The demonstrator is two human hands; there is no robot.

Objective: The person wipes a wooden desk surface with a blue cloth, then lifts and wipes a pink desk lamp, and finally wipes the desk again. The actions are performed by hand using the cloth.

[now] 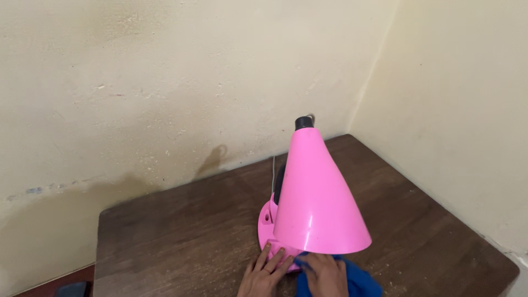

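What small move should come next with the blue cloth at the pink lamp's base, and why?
Probably slide the blue cloth under the right hand along the pink plastic lamp's round base: the left hand steadies it, and the cloth sits at its front edge.

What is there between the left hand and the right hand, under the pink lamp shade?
In the head view, the front edge of the pink lamp base shows between the left hand and the right hand, which rests on a blue cloth.
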